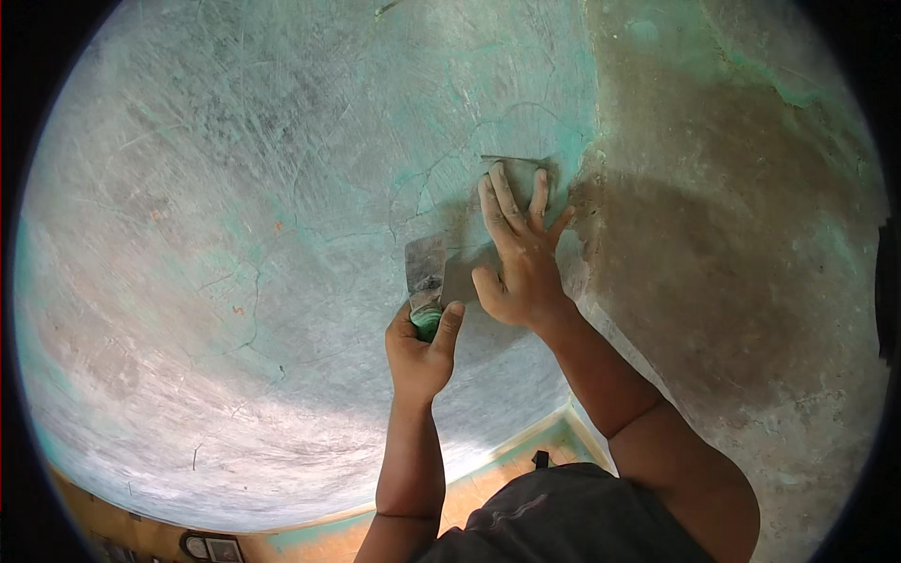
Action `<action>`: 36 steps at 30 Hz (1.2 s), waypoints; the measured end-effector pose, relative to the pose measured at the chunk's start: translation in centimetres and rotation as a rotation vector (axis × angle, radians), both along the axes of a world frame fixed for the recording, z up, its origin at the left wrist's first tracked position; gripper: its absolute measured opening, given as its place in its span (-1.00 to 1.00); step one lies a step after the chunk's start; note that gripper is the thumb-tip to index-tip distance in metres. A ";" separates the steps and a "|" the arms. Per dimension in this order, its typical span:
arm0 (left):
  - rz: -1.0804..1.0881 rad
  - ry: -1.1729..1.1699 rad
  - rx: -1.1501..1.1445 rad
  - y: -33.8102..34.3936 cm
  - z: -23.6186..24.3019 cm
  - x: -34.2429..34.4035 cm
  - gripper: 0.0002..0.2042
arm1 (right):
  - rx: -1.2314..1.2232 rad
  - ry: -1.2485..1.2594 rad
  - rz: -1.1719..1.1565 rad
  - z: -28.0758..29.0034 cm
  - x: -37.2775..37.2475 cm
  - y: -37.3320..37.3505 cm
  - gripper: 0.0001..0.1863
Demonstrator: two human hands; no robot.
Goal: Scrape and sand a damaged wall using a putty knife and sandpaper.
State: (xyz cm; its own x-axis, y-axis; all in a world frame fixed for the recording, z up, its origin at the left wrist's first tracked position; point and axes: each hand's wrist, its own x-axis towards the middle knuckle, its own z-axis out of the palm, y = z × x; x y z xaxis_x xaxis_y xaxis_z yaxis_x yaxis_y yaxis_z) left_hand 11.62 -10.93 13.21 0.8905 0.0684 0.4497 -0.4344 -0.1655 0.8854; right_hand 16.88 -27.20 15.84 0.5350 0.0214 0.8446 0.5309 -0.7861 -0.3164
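Observation:
In my left hand (pixel 420 361) is a scraper with a broad, flat grey blade (pixel 426 263) and a green handle (pixel 425 325). My fingers wrap round the handle, thumb along its right side, and the blade points up the wall. Higher and to the right, my right hand (pixel 526 253) lies against the wall, fingers stretched and spread, their tips coated in pale dust. Just past those fingertips shows a thin dark edge (pixel 511 158); I cannot make out what it belongs to. The worn wall (pixel 282 159) is grey with turquoise patches, scratches and cracks.
To the right, a brown-grey bare patch (pixel 713 263) meets the turquoise surface along a rough vertical edge. Far below are an orange and green surface (pixel 474 483) and, at lower left, framed items (pixel 223 549). My dark shirt (pixel 572 516) fills the bottom.

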 end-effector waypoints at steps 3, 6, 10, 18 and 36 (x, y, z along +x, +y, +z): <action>-0.007 -0.029 0.024 -0.4 -0.2 0.1 -0.77 | -0.005 -0.023 -0.019 1.7 0.0 0.0 -0.11; -0.016 -0.026 0.023 -0.8 -0.3 0.5 -0.79 | 0.002 -0.021 0.004 1.4 -0.3 0.0 -0.11; -0.045 0.004 0.002 -1.5 0.0 0.0 -0.80 | -0.007 0.023 0.022 0.0 -0.8 -0.2 -0.13; 0.006 0.075 0.025 -1.6 -0.4 -0.2 -0.81 | -0.011 0.023 0.073 1.1 -0.4 -0.5 -0.19; 0.022 0.102 -0.067 0.0 1.7 -3.0 -0.82 | 0.013 -0.398 -0.070 2.0 3.5 -2.3 -0.49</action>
